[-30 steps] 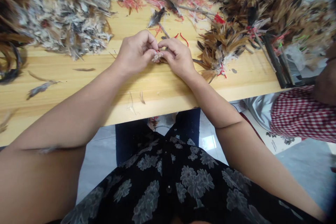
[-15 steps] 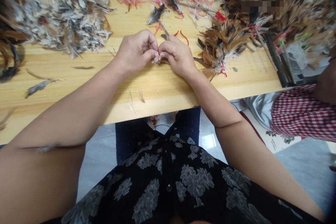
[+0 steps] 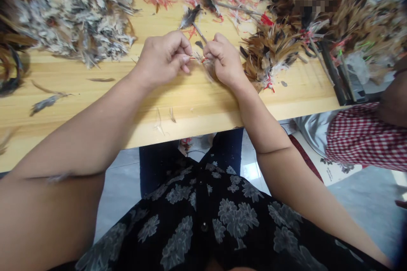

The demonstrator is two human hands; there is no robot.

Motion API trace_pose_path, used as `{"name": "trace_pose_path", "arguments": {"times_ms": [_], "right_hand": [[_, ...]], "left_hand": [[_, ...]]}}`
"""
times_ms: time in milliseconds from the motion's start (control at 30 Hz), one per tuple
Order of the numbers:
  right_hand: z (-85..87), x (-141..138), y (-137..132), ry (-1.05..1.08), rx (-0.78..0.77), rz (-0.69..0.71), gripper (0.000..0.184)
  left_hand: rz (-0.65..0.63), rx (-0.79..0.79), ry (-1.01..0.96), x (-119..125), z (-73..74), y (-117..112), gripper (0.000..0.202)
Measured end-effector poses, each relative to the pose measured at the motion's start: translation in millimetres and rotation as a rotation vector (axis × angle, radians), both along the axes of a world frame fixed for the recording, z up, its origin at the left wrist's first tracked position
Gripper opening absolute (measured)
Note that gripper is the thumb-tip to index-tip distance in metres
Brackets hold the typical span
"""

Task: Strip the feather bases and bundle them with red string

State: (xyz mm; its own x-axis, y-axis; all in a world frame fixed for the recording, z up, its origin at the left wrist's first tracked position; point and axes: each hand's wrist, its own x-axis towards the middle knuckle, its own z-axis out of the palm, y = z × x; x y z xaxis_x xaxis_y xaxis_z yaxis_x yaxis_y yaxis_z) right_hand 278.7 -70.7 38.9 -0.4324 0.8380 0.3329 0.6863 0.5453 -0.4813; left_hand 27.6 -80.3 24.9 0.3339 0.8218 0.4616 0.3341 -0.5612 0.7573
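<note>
My left hand and my right hand are both closed over the wooden table, a short gap apart. A thin red string runs taut between their fingertips. My right hand also grips a small bunch of brown feathers that hangs just under its fingers. The left hand pinches the string's end between thumb and forefinger.
A big heap of grey and white feathers lies at the back left. Tied brown feather bundles and red string scraps lie to the right and behind. Another person in a red checked sleeve is at the right edge.
My hands, pressed together before, have drawn apart and lifted slightly, stretching the red string between them. The feather bunch has gone with the right hand.
</note>
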Motion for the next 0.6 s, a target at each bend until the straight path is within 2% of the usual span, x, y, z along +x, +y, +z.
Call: {"name": "trace_pose_path", "arguments": {"times_ms": [33,133,267,333,433,533,600], "right_hand": [[-0.4,1.0,1.6,-0.015,0.023,0.006,0.022],[-2.1,2.9,5.8,-0.060,0.053,0.011,0.020],[-6.9,5.4,10.9,-0.042,0.010,0.014,0.022],[-10.4,6.2,13.0,-0.001,-0.006,0.020,0.022],[-16.3,4.6,15.3,0.062,-0.028,0.045,0.022],[-22.5,-0.3,17.2,0.117,-0.107,0.089,0.021],[-26.4,-3.5,18.1,0.161,-0.166,0.115,0.022]], "left_hand": [[0.016,0.022,0.049,-0.1,6.9,-5.9,0.006],[0.049,0.034,0.130,0.8,22.0,-18.5,0.026],[0.064,-0.043,0.066,4.7,21.5,-16.6,0.040],[0.076,-0.130,-0.041,7.9,16.2,-12.3,0.040],[0.068,-0.344,-0.215,14.3,10.4,-9.3,0.039],[0.005,-0.558,-0.311,20.9,10.8,-11.6,0.031],[-0.020,-0.618,-0.357,24.0,13.1,-13.7,0.034]]}}
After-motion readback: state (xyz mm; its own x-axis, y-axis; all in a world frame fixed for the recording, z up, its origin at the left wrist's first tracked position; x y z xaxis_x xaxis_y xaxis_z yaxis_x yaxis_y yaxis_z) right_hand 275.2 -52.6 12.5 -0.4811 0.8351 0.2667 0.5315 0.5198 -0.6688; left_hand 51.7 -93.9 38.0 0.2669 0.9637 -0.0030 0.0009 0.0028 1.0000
